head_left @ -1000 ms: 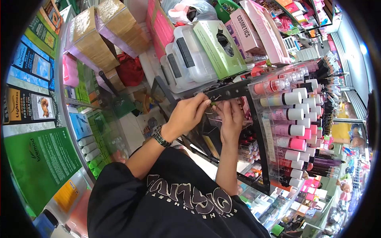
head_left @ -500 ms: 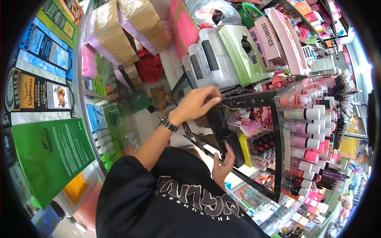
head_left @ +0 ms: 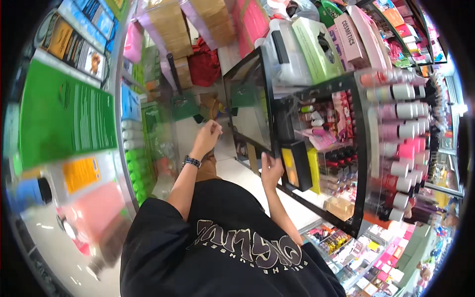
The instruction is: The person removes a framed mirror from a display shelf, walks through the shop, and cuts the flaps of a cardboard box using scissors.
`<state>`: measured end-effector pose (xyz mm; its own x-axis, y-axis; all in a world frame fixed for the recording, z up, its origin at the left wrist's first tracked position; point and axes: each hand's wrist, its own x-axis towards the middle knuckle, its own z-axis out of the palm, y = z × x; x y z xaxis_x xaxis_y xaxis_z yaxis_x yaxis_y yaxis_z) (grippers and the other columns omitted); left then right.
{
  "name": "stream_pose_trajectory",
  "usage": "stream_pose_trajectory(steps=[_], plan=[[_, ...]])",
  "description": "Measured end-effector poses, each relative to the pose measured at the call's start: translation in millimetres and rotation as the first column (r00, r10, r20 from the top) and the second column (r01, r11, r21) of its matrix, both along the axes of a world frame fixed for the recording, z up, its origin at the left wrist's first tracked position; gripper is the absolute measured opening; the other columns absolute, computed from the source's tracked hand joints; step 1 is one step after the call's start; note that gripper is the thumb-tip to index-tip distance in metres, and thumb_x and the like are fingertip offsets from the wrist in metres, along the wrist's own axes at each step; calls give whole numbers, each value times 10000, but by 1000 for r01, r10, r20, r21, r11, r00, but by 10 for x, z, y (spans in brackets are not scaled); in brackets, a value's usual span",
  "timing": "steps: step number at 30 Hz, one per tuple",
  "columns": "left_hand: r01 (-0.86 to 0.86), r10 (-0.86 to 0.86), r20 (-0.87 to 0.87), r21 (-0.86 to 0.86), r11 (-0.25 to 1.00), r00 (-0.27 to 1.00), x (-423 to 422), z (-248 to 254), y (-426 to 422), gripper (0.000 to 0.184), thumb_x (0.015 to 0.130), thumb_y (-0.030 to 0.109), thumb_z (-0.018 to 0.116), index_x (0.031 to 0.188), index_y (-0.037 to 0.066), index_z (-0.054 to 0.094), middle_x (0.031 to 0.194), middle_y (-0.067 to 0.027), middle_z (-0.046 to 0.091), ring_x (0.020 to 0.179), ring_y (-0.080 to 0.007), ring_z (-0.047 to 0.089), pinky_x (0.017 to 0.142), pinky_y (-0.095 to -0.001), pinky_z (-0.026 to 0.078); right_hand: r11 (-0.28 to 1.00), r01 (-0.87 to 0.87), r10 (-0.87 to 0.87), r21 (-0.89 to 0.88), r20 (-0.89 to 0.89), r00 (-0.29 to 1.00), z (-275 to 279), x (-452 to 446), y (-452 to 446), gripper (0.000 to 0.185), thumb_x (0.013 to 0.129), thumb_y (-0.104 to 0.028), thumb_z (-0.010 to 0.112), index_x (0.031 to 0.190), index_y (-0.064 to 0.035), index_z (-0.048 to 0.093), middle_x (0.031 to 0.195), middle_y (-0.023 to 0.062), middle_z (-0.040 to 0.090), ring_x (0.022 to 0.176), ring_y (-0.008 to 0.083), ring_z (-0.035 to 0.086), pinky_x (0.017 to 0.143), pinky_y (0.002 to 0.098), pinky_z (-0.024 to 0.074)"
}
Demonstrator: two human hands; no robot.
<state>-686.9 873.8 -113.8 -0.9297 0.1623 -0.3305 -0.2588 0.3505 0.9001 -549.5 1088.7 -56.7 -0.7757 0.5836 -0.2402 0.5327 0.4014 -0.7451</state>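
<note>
Black-framed glass door (head_left: pixel 250 101), one: directly beyond my right hand (head_left: pixel 271 172), angled out beside the open cabinet frame (head_left: pixel 365 190). Right grip: fingertips on the door's nearest corner; whether they clamp it or merely rest there, I cannot tell. Risk: a light hold on one corner could slip, letting the door swing loose; a finger left between door and cabinet could be pinched. Left hand (head_left: pixel 210 133), banded at the wrist (head_left: pixel 192 161): clear of the door, near its free side, fingers bent inward; anything small between them, I cannot tell. Risk: a wide swing could knock these knuckles. Dark box (head_left: pixel 304 163), yellow-orange picture on one face: just right of my right grip, close to the opening's edge. Risk: if it juts out, a closing door could catch it, or tip it. Farther right, capped bottles (head_left: pixel 405 131) in a clear rack: a hard slam might shake some loose. Well left of both hands, shelved bottles with green caps (head_left: pixel 132 157): out of the door's way, though a backward elbow might reach them.
</note>
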Motion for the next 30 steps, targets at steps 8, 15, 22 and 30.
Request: stream_pose_trajectory(steps=[8,15,22,30], plan=[[220,-259,-137,-249,943,956,1902,-278,-228,80,859,107,547,912,75,598,787,-77,647,686,-243,588,645,-331,463,920,4,-149,-392,-340,929,-720,49,-232,545,865,-257,732,1227,48,462,1104,176,649,975,236,662,838,293,504],[545,-437,376,-261,796,817,3470,-3,-587,210,921,309,525,925,110,591,798,-137,675,706,-387,614,638,-470,470,963,117,-227,-244,-495,839,-914,-264,-102,440,876,-265,718,1147,47,568,1094,170,654,906,231,663,811,290,502],[586,-477,354,-342,735,805,3916,-690,-1241,214,914,273,541,887,82,635,819,-114,687,702,-341,629,625,-401,487,997,25,-1,68,-335,942,-1318,-340,-263,351,906,-266,673,970,78,650,914,144,675,753,216,605,742,292,480],[246,-133,559,-132,960,819,4676,-1524,-1672,144,923,187,611,942,45,613,856,-51,704,727,-171,660,665,-257,502,994,-61,21,-94,-379,925,-1320,99,-477,215,903,-146,665,952,63,667,759,76,624,690,160,542,672,271,461]])
